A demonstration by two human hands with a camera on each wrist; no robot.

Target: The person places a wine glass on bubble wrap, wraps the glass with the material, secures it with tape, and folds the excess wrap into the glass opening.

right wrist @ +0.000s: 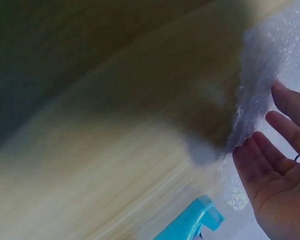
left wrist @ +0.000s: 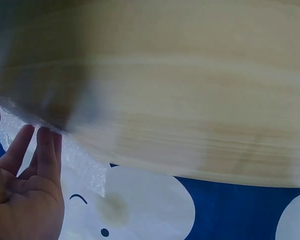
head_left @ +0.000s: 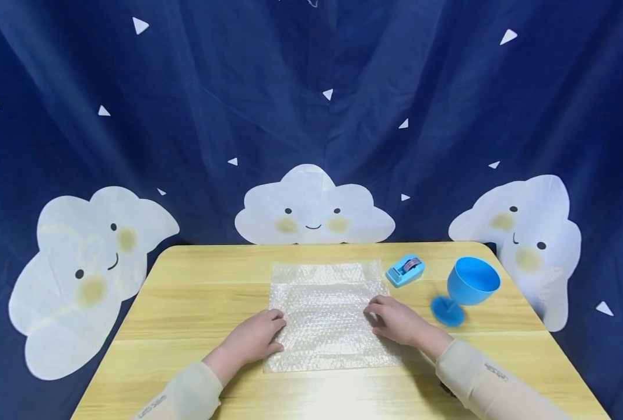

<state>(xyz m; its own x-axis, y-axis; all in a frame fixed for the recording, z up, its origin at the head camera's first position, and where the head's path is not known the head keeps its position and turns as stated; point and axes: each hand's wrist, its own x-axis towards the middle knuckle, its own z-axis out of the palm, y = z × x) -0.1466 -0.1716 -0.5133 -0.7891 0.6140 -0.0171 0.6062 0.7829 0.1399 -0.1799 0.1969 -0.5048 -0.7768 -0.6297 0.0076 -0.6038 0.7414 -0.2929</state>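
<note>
A sheet of bubble wrap [head_left: 324, 326] lies flat on the wooden tabletop [head_left: 201, 291], squarely in front of the person and between the two hands. It looks a little wider from side to side than from front to back, though the slant of the head view makes its long axis hard to judge. What matters most is how the hands stand to its two side edges: the left hand [head_left: 256, 337] is at the left edge, and the right hand [head_left: 398, 321] is at the right, its fingers reaching further in over the plastic. Both are at the sheet, so neither is clearly the nearer. In the wrist views the fingers of each hand are extended and loosely spread, with fingertips against the edge of the wrap; neither hand shows a curled grip. Just beyond the right hand, near the sheet's far right corner, sits a light blue tape dispenser [head_left: 398, 277] with a roll of tape [head_left: 411, 264] in it. Farther right, a blue goblet [head_left: 471, 283] stands on its round foot, near the right wrist but apart from it; it seems the thing most easily knocked if that arm swings outward. Something dark shows below the right sleeve [head_left: 474, 370], too hidden to name. Behind the table hangs a dark blue curtain [head_left: 275, 76] with smiling white clouds.
</note>
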